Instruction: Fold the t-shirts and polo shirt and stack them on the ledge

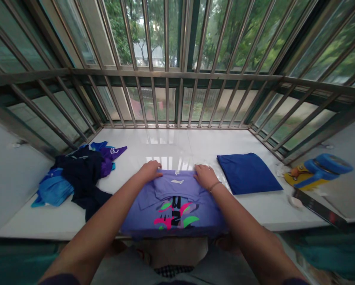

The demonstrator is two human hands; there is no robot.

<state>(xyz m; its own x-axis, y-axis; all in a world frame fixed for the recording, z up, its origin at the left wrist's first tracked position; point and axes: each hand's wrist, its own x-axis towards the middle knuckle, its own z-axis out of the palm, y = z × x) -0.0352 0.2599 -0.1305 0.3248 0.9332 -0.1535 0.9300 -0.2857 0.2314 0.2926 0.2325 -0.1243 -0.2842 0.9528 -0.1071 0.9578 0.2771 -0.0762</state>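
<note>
A light purple T-shirt (177, 194) lies partly folded at the front edge of the white ledge, its lower part hanging slightly over. It bears a small white logo and a pink, green and black print. My left hand (149, 171) holds the far left corner of the shirt, fingers curled at the fold. At the far right corner, my right hand (206, 177) has its fingers closed on the fabric in the same way. The undersides of both grips are hidden.
On the left is a heap of dark, blue and purple clothes (82, 166). A folded dark blue garment (248, 173) lies right of the shirt. Farther right are a blue and yellow bottle (316, 172) and a black phone-like slab (318, 206). Metal window bars (177, 74) border the white ledge (165, 142).
</note>
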